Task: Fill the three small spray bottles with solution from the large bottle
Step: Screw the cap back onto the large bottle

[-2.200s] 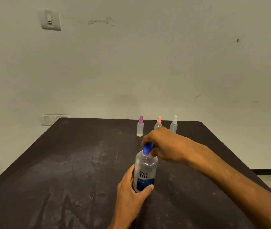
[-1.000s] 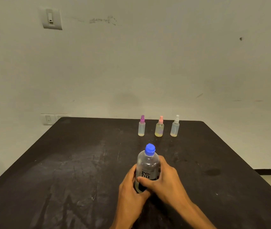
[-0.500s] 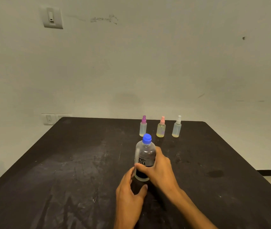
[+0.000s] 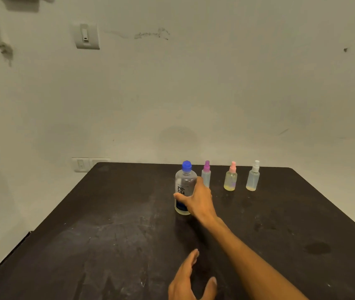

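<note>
The large clear bottle [image 4: 184, 185] with a blue cap and dark label stands upright on the black table [image 4: 111, 234], far from me. My right hand [image 4: 198, 200] grips its lower body from the right, arm stretched out. Just right of it stand three small spray bottles in a row: one with a purple top [image 4: 206, 174], one with a pink top [image 4: 230, 177], one with a white top [image 4: 253, 176]. All three have their tops on and hold pale liquid. My left hand [image 4: 188, 280] hovers near the front edge, fingers relaxed, holding nothing.
A pale wall rises directly behind the table's far edge. A wall switch [image 4: 86, 36] sits high at the left and a socket plate [image 4: 81, 164] by the table's back left corner. A dark stain [image 4: 317, 247] marks the table at the right.
My right hand has carried the large bottle away from me to beside the purple-topped bottle. My left hand has let go of the bottle and drawn back toward me.
</note>
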